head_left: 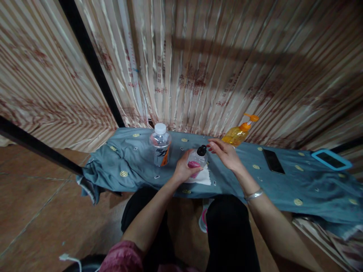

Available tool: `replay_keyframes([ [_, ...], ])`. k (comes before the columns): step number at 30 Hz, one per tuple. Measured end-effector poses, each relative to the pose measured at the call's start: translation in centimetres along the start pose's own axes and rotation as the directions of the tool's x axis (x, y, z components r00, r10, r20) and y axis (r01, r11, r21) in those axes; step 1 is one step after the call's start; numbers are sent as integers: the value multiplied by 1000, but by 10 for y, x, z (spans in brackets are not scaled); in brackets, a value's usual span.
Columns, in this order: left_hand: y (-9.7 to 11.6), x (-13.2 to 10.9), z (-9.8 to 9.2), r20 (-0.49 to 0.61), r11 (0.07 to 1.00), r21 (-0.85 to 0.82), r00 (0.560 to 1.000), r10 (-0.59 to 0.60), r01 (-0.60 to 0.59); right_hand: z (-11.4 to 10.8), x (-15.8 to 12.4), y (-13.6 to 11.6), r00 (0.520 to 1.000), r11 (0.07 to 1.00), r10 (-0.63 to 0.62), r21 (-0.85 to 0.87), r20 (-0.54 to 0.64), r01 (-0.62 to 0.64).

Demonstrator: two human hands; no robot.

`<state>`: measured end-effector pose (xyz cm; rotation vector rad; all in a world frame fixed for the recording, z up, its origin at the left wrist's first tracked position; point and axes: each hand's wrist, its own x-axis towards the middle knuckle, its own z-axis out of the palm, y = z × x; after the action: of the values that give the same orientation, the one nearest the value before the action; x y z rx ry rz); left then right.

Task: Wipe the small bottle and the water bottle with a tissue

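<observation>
My left hand (185, 166) is wrapped round a clear bottle (202, 160) with a pink label and a black top (202, 150). Under that bottle lies a white tissue (204, 177) on the blue-grey cloth. Just right of the black top hovers my right hand (225, 153), its fingers loosely curled and apart, with nothing seen in them. To the left stands a clear drink bottle (160, 145) with a white cap and an orange and black label. Behind my right hand an amber pump bottle (236, 135) with an orange pump leans to the right.
A black phone (273, 161) and a blue-framed tablet-like device (331, 159) lie on the right of the cloth-covered bench (286, 189). A striped curtain (193, 68) hangs behind it. Dark metal posts (93, 60) stand at the left. A white cable (70, 259) shows at lower left.
</observation>
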<state>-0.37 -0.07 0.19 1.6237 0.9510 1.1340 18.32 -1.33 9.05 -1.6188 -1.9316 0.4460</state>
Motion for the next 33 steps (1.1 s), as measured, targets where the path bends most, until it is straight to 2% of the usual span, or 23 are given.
replay_keyframes([
  [1,0,0,0,-1,1000,2,1000,-2,2,12,-4,15,997,997,74,-18,-29,-74],
  [3,0,0,-1,-7,1000,2,1000,-13,13,38,-12,40,976,963,216,-161,-14,-215],
  [7,-1,0,-3,12,1000,2,1000,-5,5,81,-24,58,958,930,259,-300,122,-213],
  [10,-2,0,-5,30,1000,-12,999,20,-20,93,-26,57,952,935,270,-276,143,-224],
  [15,-4,2,-3,29,998,-65,999,-16,17,98,-26,58,945,953,294,-118,141,-279],
  [19,-5,3,1,11,990,-142,1000,-19,20,106,-28,65,939,932,332,125,90,-341],
  [23,-4,5,4,-5,985,-172,1000,-26,25,110,-28,68,922,834,384,409,51,-370],
  [26,-2,6,5,-15,984,-176,999,-30,27,105,-26,63,905,730,424,581,26,-359],
  [29,-3,9,7,-23,983,-182,1000,-21,16,95,-24,58,890,642,456,690,8,-335],
  [33,-3,11,9,-32,982,-186,999,-12,6,77,-22,49,879,574,477,758,-4,-308],
])
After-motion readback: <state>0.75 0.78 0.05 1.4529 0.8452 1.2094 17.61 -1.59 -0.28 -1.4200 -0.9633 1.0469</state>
